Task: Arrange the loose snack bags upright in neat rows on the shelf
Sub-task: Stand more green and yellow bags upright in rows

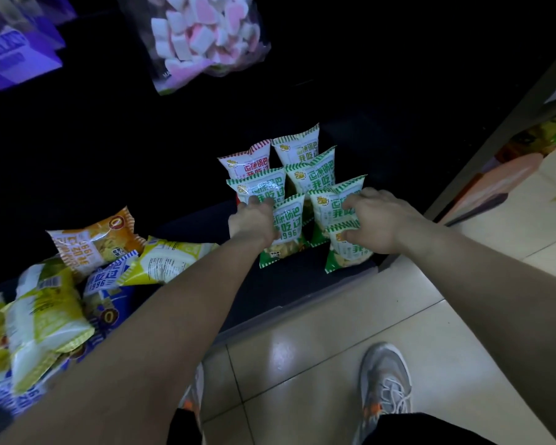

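While reaching in from the bottom of the frame, got both hands on the green snack bags (315,175) at centre: upright, two columns, on the dark shelf (296,284). Got left hand (254,220) clamped on the middle left bag (260,186), fingers curled onto its lower face. Got right hand (379,220) clamped on the front right bag (347,252), thumb at its top edge, fingertips against the bag behind. Red-striped bag (246,160) upright at the back of the left column. Loose pile (45,316) at lower left, lying flat and overlapping: orange bag (93,242), yellow bag (170,261), blue bag (105,279). Marshmallow bag (203,36) at upper centre, purple boxes (13,49) at upper left. Tiled floor (334,316) at lower right, grey sneaker (385,390) on it.
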The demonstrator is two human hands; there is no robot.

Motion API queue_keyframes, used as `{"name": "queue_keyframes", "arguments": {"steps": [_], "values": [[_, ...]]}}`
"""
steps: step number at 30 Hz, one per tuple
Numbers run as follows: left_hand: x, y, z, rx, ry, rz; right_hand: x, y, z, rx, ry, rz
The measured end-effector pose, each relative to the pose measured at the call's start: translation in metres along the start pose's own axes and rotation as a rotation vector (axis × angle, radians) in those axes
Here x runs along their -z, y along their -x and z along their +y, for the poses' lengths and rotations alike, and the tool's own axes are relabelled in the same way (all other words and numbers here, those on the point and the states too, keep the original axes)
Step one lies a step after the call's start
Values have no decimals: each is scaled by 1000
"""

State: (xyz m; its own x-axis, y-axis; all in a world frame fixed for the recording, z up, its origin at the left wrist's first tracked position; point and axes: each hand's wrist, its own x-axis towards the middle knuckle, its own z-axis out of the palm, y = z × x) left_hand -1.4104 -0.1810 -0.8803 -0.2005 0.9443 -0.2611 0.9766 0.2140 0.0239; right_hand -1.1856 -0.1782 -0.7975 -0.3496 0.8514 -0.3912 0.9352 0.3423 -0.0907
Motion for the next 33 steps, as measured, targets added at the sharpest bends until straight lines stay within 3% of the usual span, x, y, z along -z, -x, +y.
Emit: {"name": "queue_keyframes", "arguments": {"steps": [10,16,22,25,33], "values": [[42,27,-14,-16,-40,53,13,11,-34,67,-3,9],[87,88,-100,-12,15,-6,23,24,-96,154,-44,38],[76,161,-209,19,7,-109,16,25,-168,254,-27,28],[71,171,-253,91,63,-170,6,14,-202,311,-20,5],[58,156,-317,156,212,-111,-30,-55,-287,345,7,-78]]}}
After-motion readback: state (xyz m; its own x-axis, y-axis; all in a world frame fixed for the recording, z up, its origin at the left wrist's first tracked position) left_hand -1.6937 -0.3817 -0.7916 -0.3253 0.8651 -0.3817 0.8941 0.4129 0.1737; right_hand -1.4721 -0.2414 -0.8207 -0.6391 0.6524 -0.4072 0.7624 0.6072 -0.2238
